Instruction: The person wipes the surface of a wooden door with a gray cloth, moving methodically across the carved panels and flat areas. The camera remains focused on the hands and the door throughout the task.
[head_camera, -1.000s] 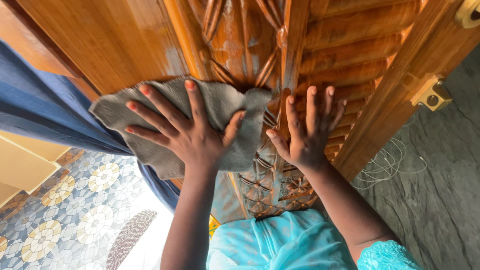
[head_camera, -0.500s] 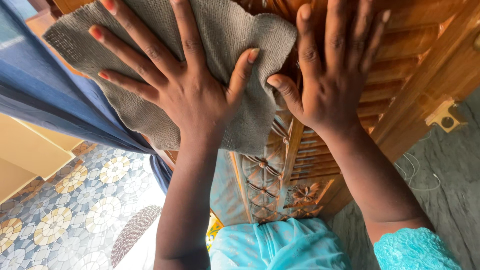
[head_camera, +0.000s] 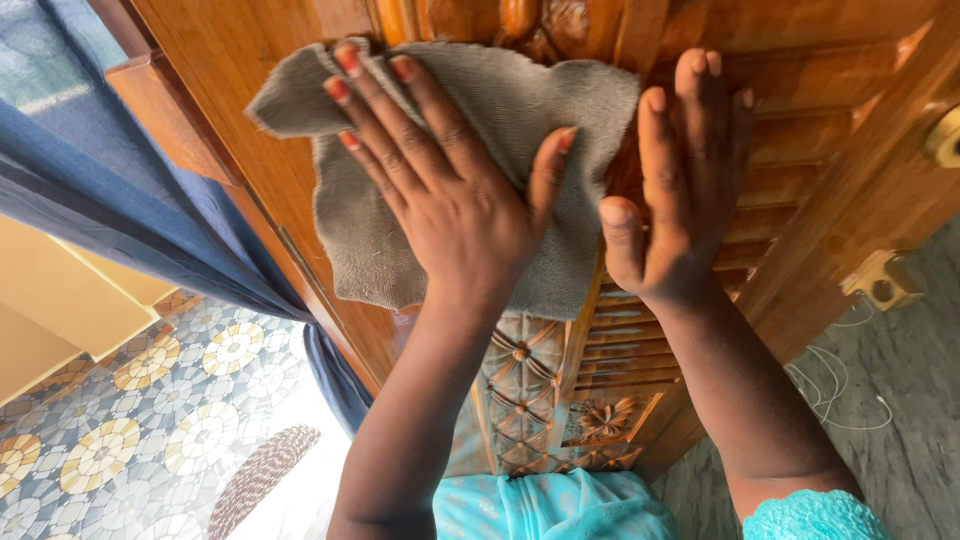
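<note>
Carved brown wooden door (head_camera: 250, 90), upright, filling the upper view. Grey cloth (head_camera: 380, 250) spread flat on its panel, pinned beneath left hand (head_camera: 460, 215), fingers (head_camera: 385, 110) splayed open across the cloth's top half, nothing gripped. Right hand (head_camera: 680, 200) just beside the cloth's edge, flat on bare slats, fingers together and extended.

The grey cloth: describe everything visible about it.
The grey cloth is a soft, nubby, towel-like rag with uneven edges, spread flat against the carved wooden door. The left hand presses on it with its fingers spread; its lower edge hangs loose. The right hand rests on the door beside it, close to its right edge.
</note>
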